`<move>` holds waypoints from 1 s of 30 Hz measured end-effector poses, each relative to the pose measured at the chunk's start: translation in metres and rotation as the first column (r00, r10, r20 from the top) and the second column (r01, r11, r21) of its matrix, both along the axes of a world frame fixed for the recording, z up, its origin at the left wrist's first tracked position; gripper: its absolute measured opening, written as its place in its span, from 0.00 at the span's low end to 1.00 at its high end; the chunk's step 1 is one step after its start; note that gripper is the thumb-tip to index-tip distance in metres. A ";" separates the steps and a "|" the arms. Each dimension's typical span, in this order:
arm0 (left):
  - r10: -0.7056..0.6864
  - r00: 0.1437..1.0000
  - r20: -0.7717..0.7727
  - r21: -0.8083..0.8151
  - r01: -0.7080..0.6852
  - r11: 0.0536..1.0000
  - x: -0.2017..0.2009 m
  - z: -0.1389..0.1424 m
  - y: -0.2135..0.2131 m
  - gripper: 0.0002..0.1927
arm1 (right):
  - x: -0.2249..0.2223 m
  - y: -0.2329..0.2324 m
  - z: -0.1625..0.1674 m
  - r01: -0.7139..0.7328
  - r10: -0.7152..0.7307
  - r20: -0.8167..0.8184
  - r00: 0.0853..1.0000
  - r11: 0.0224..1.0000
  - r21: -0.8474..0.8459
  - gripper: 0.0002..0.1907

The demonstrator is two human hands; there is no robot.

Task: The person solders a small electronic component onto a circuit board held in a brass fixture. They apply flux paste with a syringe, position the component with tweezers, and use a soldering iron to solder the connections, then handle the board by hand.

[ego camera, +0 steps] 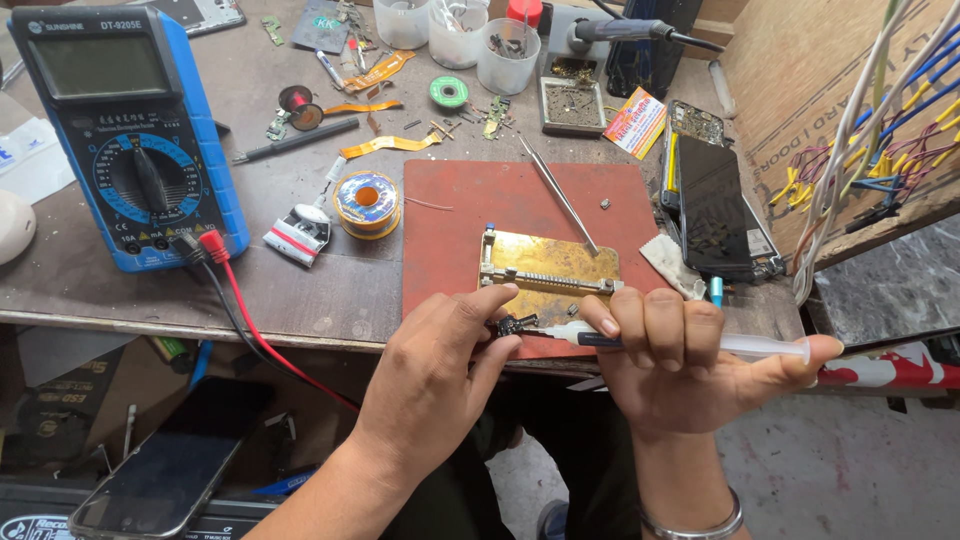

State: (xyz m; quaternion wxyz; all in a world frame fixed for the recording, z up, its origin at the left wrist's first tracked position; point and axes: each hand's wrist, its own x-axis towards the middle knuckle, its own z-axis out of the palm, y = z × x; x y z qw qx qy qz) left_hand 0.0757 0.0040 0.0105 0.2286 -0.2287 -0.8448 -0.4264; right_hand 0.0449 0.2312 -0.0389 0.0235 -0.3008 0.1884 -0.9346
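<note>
Above the workbench [300, 290], the syringe [680, 343] lies level, its tip pointing left at the small component [508, 325].

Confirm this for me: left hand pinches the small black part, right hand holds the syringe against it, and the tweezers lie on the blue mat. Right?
Not quite: the mat is red, not blue, as the head view shows. The tweezers do lie on it, the left hand pinches the small black part, and the right hand holds the syringe against it.
</note>
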 end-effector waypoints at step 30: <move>0.010 1.000 -0.016 -0.002 -0.010 1.000 0.000 0.003 0.000 0.22 | 0.000 -0.002 -0.001 0.054 -0.054 -0.009 0.999 0.998 0.014 0.45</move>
